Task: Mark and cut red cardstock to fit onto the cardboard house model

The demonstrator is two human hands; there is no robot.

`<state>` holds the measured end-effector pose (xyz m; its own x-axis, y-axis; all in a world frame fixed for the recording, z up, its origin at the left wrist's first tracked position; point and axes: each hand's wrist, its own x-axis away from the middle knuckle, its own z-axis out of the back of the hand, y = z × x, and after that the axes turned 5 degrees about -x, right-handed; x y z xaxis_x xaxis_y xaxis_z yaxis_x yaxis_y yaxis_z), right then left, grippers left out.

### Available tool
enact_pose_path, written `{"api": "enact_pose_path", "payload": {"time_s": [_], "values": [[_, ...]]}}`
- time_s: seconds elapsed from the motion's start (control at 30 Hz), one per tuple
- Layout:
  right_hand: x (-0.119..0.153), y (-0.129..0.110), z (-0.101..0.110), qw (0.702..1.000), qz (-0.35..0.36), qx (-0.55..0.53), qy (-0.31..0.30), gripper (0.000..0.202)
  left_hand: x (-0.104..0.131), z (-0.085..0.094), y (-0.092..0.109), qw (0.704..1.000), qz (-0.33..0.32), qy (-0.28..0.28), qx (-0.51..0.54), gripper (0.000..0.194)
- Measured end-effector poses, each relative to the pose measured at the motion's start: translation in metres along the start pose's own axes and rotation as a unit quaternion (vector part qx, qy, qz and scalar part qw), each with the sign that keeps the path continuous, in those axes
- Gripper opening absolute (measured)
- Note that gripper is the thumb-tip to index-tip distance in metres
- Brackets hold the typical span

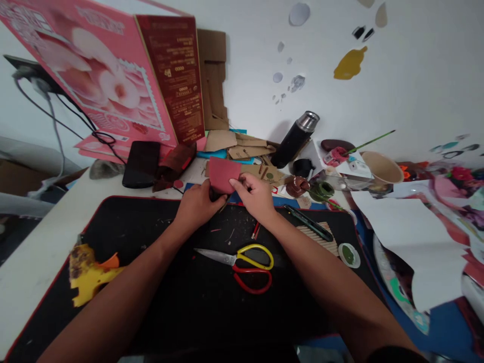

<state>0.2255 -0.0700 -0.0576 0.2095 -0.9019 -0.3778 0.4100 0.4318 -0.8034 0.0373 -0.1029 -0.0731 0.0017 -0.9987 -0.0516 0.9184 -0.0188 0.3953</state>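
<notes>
Dull red, a small sheet sits between the left hand and the right hand, near the black mat's far edge. Both hands pinch it around its lower corners.

Sheet held mid-scene: plain dusty red. Mat: black, red edging. Tabletop, left: off-white. Scissors, near: dull grey blades, one yellow loop, one red. Glue gun, near left: yellow, brown blotches, orange trigger. Cutter, right: black with a greenish tint. Corrugated card under it: tan, ridged stripes. Dish, right: white rim, green fill. Flask, far: black body, silver cap. Box, far left: pink, paler pink fruit picture with scalloped white border; side panel dark red, fine gold print. Phone: black. Bowl, far right: beige. Stick: green. Wall: white, grey spots, one mustard blob. Paper, right: plain white.
</notes>
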Motion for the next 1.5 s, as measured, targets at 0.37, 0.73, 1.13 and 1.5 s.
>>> {"api": "enact_pose_path", "payload": {"time_s": [0.37, 0.73, 1.13, 1.5], "values": [[0.007, -0.008, -0.002, 0.999, 0.011, -0.037, 0.016, 0.030, 0.002, -0.006, 0.009, 0.997, -0.012, 0.019, -0.075, 0.025], [0.020, -0.009, 0.015, 0.957, -0.125, -0.262, 0.024, 0.043, 0.004, -0.009, 0.008, 0.996, -0.002, 0.031, -0.080, 0.052], [0.034, -0.005, 0.023, 0.938, -0.168, -0.302, 0.002, 0.053, 0.000, -0.009, 0.005, 0.997, 0.025, 0.072, 0.000, 0.054], [0.040, -0.016, 0.035, 0.938, -0.181, -0.291, -0.054, 0.051, 0.006, 0.023, 0.000, 0.952, 0.002, 0.157, 0.262, 0.040]]}}
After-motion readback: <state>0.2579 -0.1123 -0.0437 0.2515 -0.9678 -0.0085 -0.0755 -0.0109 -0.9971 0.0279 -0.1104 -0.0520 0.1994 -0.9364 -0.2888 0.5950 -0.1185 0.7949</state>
